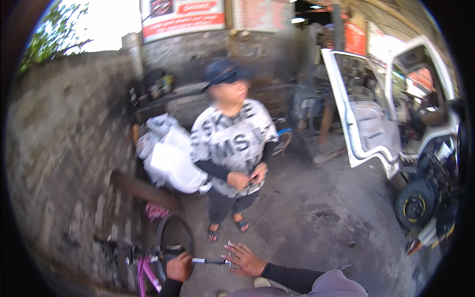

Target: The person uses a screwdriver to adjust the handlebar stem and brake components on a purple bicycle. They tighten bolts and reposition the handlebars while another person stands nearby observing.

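Observation:
My left hand (pixel 179 267) is closed around one end of a slim silver-and-dark rod (pixel 210 261), beside the front wheel of a pink bicycle (pixel 147 275). From the fist the rod runs to the right, toward a thin light crosspiece (pixel 229 247). Whether it is a pump or some other tool I cannot tell. My right hand (pixel 246 260) is at the far end of the rod, its fingers stretched out and apart. Its fingertips overlap the crosspiece; whether they touch it is unclear. The bicycle's black tire (pixel 163 232) stands just beyond my left hand.
A person (pixel 236 143) in a patterned shirt and dark cap stands ahead. White bulky bags (pixel 170 156) lie behind them by a rough wall (pixel 64 148). At the right are a white vehicle with its door (pixel 371 123) ajar and a loose-looking wheel (pixel 414 204).

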Tool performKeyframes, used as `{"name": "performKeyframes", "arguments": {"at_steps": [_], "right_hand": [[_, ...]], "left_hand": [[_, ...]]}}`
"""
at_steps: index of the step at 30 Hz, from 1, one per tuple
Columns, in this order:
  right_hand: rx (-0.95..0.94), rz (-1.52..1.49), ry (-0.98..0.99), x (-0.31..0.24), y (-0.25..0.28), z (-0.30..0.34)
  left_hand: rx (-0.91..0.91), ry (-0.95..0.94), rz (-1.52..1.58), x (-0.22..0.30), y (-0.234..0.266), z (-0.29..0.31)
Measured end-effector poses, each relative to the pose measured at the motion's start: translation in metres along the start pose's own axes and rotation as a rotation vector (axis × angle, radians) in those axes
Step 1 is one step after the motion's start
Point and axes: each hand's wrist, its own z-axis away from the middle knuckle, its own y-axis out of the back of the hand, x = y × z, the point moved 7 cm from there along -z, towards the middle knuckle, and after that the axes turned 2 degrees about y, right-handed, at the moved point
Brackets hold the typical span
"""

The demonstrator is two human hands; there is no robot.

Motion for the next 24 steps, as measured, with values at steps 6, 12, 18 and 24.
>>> {"name": "performKeyframes", "arguments": {"at_steps": [6,12,18,24], "right_hand": [[-0.225,-0.833,-0.709,0.051,-0.063,0.008],[0.027,-0.786,-0.478,0.046,-0.037,0.009],[-0.155,-0.402,-0.128,0.022,-0.011,-0.006],[-0.165,-1.416,-1.061,0.072,-0.092,0.031]], "left_hand": [[-0.036,-0.002,0.029,0.011,-0.008,-0.011],[-0.040,0.019,0.037,0.020,0.003,-0.015],[-0.054,0.054,-0.002,0.023,0.006,-0.015],[-0.092,0.082,0.080,0.022,0.003,-0.024]]}}
